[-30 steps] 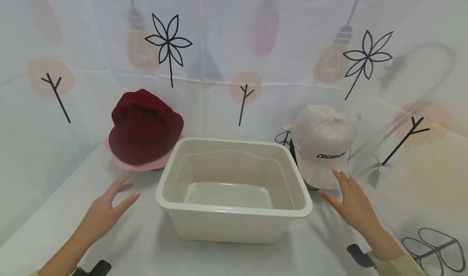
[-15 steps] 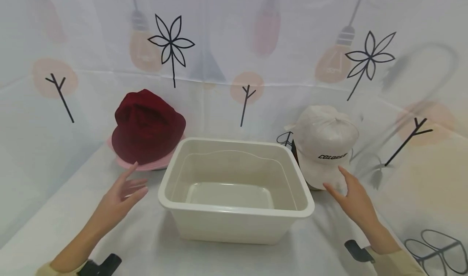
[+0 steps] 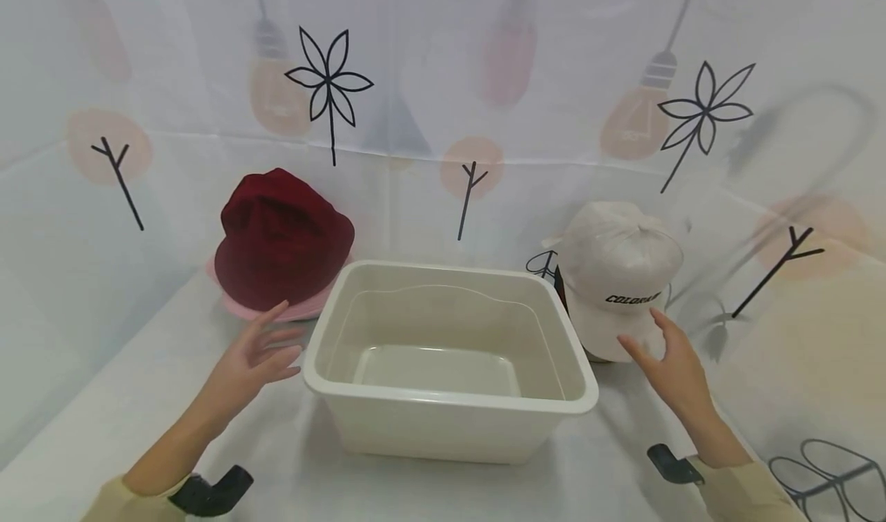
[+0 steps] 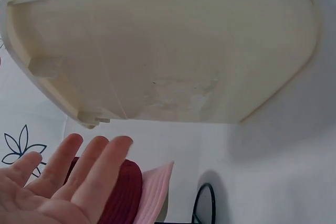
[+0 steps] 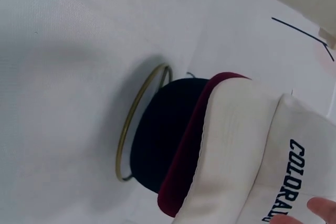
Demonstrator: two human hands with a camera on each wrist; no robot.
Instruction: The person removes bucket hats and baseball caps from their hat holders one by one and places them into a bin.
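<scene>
Nearest, the left hand (image 3: 252,368) and the right hand (image 3: 673,372) extend over the tabletop (image 3: 443,495), the fingers of each apart. Between them stands a cream basin (image 3: 443,430). Beyond, at left, a dark red cap (image 3: 284,241) overlies a pink hat (image 3: 313,307); at right, a white cap (image 3: 616,253) tops a stack of caps (image 5: 163,129).

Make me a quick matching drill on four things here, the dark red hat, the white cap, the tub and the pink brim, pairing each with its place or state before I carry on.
1. dark red hat
2. white cap
3. tub
4. pink brim

A. dark lettering on its front
B. showing under the dark red hat
C. mid head view, no contents visible
D. above the pink brim

Pairs: 1-D, 2-A, 3-C, 4-B
</scene>
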